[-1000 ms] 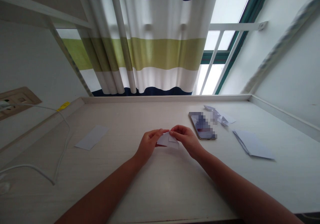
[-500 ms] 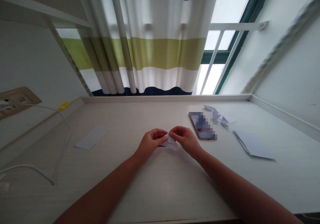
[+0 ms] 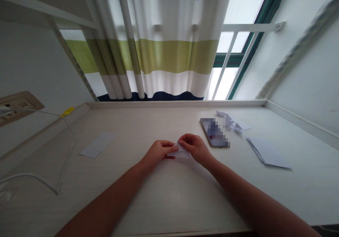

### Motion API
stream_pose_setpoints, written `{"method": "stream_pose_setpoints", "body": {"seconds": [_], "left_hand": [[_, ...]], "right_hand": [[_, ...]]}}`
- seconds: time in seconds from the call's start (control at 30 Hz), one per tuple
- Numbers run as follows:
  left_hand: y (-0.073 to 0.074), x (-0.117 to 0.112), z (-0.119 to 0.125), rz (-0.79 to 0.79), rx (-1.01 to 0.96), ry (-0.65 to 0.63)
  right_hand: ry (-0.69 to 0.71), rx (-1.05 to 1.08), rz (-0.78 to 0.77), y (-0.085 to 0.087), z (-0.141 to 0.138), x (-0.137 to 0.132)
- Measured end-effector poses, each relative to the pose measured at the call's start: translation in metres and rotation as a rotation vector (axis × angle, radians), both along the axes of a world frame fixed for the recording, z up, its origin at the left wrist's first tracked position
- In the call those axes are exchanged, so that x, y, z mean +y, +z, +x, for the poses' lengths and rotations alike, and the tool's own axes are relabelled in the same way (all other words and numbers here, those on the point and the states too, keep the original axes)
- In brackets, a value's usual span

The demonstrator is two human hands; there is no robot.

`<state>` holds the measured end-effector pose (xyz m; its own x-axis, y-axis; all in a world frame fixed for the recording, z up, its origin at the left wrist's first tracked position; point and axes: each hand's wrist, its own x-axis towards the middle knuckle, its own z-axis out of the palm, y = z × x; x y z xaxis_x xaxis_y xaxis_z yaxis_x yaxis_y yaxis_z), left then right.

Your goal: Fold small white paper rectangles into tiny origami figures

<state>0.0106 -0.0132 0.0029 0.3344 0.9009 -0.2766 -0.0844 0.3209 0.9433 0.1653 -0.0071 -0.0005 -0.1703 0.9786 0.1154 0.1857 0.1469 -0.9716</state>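
**Two hands pinch a small folded white paper (image 3: pixel 180 152) over a pale wood-grain desk (image 3: pixel 169 201)**

The left hand (image 3: pixel 158 151) and right hand (image 3: pixel 195 149) are half-closed, their fingertips gripping the paper from either side, apparently to keep its layers together. A smartphone (image 3: pixel 214 133) lies at one o'clock, a larger folded sheet (image 3: pixel 267 153) at three, and a plain paper strip (image 3: pixel 97 145) at nine. No writing is legible; the phone's screen is blurred.
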Motion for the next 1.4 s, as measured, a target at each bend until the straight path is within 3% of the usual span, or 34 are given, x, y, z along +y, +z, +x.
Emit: {"method": "stream_pose_setpoints", "body": {"seconds": [1.07, 1.4], "left_hand": [[0.001, 0.000, -0.001, -0.016, 0.064, -0.052], [0.002, -0.001, -0.001, -0.003, 0.083, -0.027]], "right_hand": [[0.030, -0.023, -0.126, 0.011, -0.002, -0.005], [-0.004, -0.036, -0.082, 0.008, -0.004, -0.006]]}}
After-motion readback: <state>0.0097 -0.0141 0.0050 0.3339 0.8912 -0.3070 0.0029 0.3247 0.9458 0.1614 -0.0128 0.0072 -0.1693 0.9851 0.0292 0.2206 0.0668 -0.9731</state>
